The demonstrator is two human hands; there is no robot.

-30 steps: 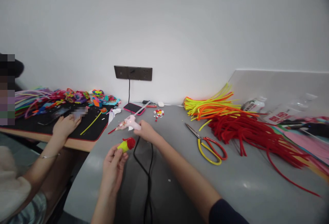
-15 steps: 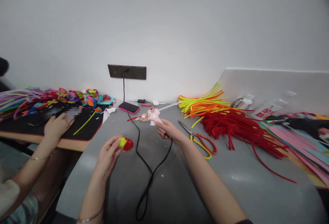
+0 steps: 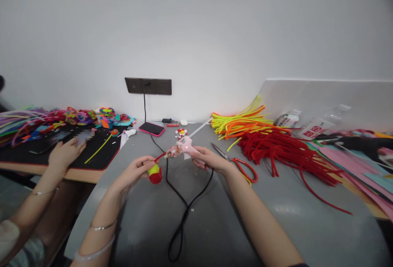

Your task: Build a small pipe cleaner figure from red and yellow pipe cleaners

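My left hand (image 3: 134,172) pinches a small craft piece (image 3: 155,173), yellow with a red end, held over the grey table (image 3: 276,218). My right hand (image 3: 209,160) grips a pink glue gun (image 3: 183,149). The gun's nozzle points left and its tip sits right at the top of the craft piece. A black cord (image 3: 184,214) runs from the gun down across the table and loops near me.
Scissors (image 3: 238,162) with red and yellow handles lie just right of my right hand. Red (image 3: 285,152), yellow and orange pipe cleaners pile at the right. A phone (image 3: 151,128) lies below a wall socket (image 3: 147,86). Another person's hand (image 3: 63,155) rests on the black mat (image 3: 101,152) to the left.
My right hand brought the glue gun down and left until its nozzle met the craft piece. My left hand turned the piece so its red end points down.
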